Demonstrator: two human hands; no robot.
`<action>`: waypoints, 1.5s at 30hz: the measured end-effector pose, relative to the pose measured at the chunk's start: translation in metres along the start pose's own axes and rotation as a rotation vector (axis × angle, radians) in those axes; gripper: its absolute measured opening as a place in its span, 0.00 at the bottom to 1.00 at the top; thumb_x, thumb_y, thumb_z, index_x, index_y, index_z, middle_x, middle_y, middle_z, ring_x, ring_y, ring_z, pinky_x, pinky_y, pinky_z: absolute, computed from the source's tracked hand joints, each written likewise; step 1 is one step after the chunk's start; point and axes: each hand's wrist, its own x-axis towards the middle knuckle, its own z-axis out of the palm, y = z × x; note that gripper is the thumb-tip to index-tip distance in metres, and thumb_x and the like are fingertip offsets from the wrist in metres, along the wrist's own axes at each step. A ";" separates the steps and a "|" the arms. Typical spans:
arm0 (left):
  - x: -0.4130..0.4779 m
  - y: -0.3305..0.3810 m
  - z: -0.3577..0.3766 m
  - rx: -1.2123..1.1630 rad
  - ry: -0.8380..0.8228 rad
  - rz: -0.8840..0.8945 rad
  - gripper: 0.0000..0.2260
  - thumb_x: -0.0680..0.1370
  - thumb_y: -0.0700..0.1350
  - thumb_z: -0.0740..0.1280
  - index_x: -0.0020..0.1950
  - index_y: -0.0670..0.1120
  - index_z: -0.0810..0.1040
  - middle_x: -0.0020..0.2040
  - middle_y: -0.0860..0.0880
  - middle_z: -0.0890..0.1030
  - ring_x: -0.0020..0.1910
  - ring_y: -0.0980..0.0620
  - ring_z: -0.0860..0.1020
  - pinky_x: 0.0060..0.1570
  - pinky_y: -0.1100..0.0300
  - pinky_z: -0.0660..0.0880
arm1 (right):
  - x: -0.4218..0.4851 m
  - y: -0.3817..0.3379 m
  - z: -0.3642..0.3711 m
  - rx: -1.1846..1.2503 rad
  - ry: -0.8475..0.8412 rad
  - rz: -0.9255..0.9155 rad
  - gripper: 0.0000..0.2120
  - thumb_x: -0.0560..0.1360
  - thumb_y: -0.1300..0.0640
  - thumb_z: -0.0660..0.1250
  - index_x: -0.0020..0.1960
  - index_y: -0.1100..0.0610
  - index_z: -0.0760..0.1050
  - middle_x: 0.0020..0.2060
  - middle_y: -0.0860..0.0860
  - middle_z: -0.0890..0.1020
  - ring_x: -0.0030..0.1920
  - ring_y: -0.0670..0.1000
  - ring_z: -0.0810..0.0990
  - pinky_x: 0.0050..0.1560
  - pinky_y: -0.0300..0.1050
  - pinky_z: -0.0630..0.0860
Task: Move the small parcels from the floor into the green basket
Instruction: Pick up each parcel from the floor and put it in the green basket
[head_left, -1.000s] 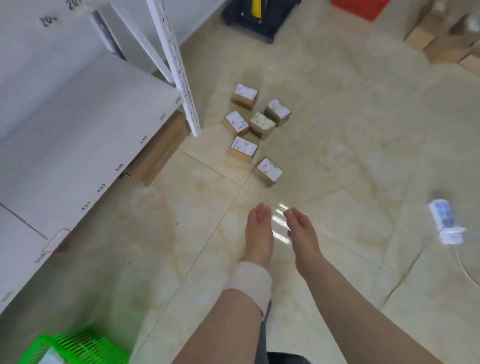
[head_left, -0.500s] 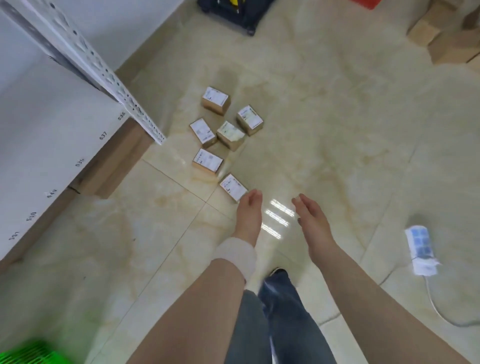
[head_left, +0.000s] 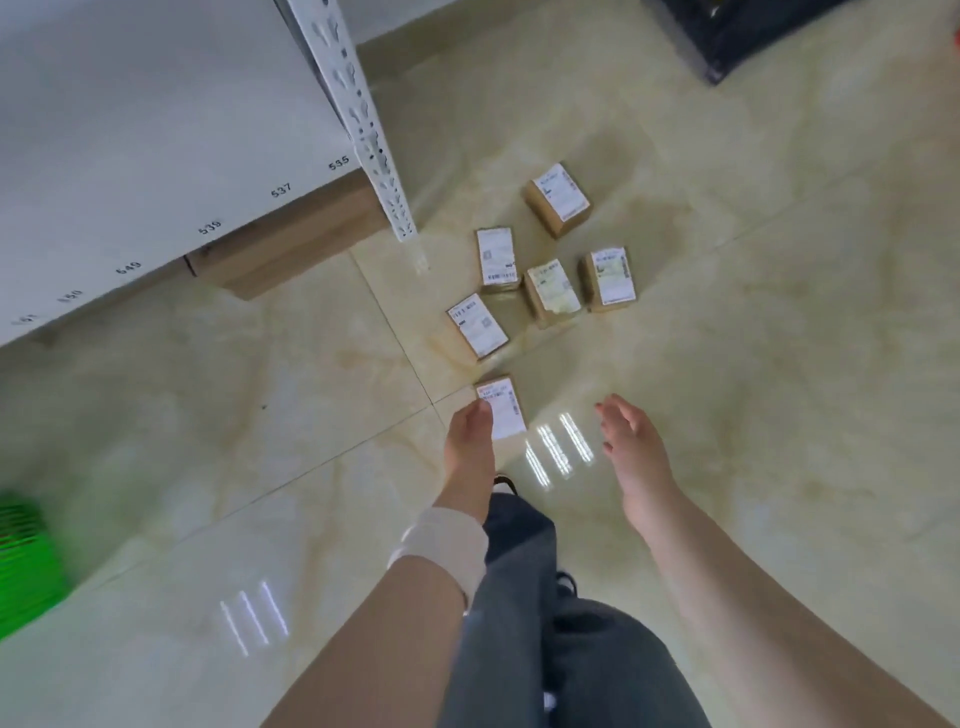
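1. Head view: six small parcels lay on the floor (head_left: 779, 364); the nearest parcel (head_left: 501, 408) we judged light, stiff cardboard (best pinched across its short sides).
2. Our left hand (head_left: 470, 449) touched its near corner, fingers loosely extended, gripping nothing; our right hand (head_left: 631, 447) hovered open, empty.
3. The green basket (head_left: 23, 561) sat well apart, at far left.

Both forearms are bare, with no sleeves in view. A white band (head_left: 441, 545) wraps the left wrist just behind the left hand (head_left: 470, 441); the right hand (head_left: 631, 441) wears nothing. The legs wear loose grey trousers (head_left: 519, 597) over dark shoes (head_left: 504, 483) with white soles.
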 end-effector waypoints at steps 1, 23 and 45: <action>0.006 -0.001 -0.001 -0.021 0.025 -0.007 0.18 0.80 0.53 0.57 0.67 0.48 0.69 0.58 0.52 0.73 0.59 0.51 0.72 0.63 0.56 0.66 | 0.009 -0.001 0.002 -0.030 -0.024 0.007 0.22 0.78 0.49 0.59 0.71 0.54 0.65 0.68 0.53 0.71 0.68 0.52 0.70 0.68 0.46 0.65; 0.281 -0.173 0.055 -0.101 0.204 -0.088 0.23 0.79 0.49 0.59 0.73 0.46 0.60 0.72 0.44 0.67 0.69 0.46 0.68 0.64 0.55 0.64 | 0.296 0.170 0.103 -0.476 -0.467 0.006 0.19 0.80 0.49 0.55 0.69 0.53 0.65 0.64 0.47 0.73 0.64 0.50 0.72 0.64 0.45 0.69; 0.280 -0.178 0.044 -0.367 0.152 0.050 0.18 0.80 0.53 0.54 0.69 0.49 0.66 0.57 0.48 0.76 0.48 0.56 0.75 0.42 0.65 0.72 | 0.294 0.190 0.144 -0.306 -0.453 -0.190 0.09 0.81 0.50 0.54 0.49 0.44 0.73 0.44 0.45 0.79 0.42 0.44 0.79 0.38 0.35 0.78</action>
